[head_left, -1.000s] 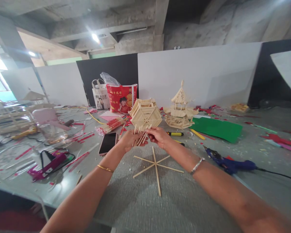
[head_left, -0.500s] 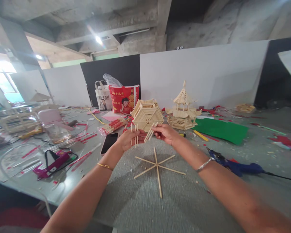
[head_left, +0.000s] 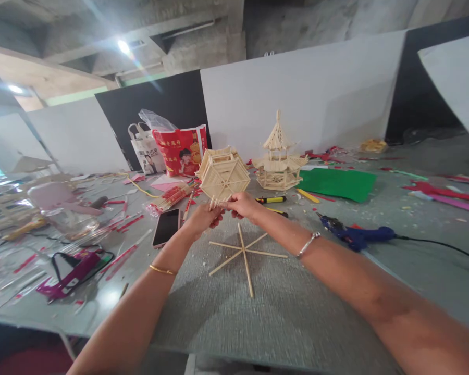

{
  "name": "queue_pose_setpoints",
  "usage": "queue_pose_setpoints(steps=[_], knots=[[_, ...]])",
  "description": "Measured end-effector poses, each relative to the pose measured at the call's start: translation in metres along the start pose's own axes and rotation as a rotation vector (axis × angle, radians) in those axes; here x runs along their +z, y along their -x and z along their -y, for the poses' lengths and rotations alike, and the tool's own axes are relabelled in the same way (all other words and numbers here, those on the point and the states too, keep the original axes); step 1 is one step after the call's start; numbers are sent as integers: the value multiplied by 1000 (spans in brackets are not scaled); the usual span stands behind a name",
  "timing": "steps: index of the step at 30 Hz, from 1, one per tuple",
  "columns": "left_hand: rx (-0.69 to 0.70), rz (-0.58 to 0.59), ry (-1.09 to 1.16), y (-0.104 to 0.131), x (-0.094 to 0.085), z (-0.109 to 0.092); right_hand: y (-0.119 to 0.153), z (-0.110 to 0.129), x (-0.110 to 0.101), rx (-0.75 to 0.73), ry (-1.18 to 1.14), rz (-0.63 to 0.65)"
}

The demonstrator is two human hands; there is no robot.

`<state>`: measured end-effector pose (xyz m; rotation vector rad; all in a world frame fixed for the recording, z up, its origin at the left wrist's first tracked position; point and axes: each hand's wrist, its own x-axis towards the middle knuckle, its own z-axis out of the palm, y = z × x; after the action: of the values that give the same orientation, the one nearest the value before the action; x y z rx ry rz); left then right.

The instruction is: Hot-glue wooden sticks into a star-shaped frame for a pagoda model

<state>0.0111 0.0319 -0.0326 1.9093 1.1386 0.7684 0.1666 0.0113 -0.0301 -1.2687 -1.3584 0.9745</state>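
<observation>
Short sticks in a small bundle, held above the table between the two hands; their upper ends project past the fingers of the left hand, while their lower parts are hidden by the hands. Left fingers curled around the bundle, with no visible gap. Right hand adjoining it, thumb and fingertips drawn together on the sticks at the bundle's right side; how many sticks each hand bears cannot be told. Below and just nearer the wearer, a six-rayed star of sticks lies flat on the tabletop, apart from both hands. Directly behind the bundle, a hexagonal stick model is tilted so that its spoked face is toward the viewer; to its right stands a tiered stick pavilion. Flanking the hands: a phone at left, and a blue glue gun well apart at right.
</observation>
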Motion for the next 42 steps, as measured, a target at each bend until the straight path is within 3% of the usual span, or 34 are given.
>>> queue_pose_setpoints(steps=[5, 10, 17, 24, 34, 42], knots=[[-31, -122, -373, -8, -6, 21, 0, 26, -36, -105, 81, -155], [-17, -135, -658, -8, 9, 28, 19, 68, -74, -232, 60, -244], [35, -87, -866, -6, 8, 25, 47, 97, -89, -396, -1, -236], [96, -43, -930, -4, -5, 28, 56, 106, -98, -433, 32, -233], [117, -90, -866, -2, -3, 27, 60, 107, -106, -459, 12, -249], [65, -159, -693, -10, -17, 33, 69, 113, -111, -481, -10, -378]])
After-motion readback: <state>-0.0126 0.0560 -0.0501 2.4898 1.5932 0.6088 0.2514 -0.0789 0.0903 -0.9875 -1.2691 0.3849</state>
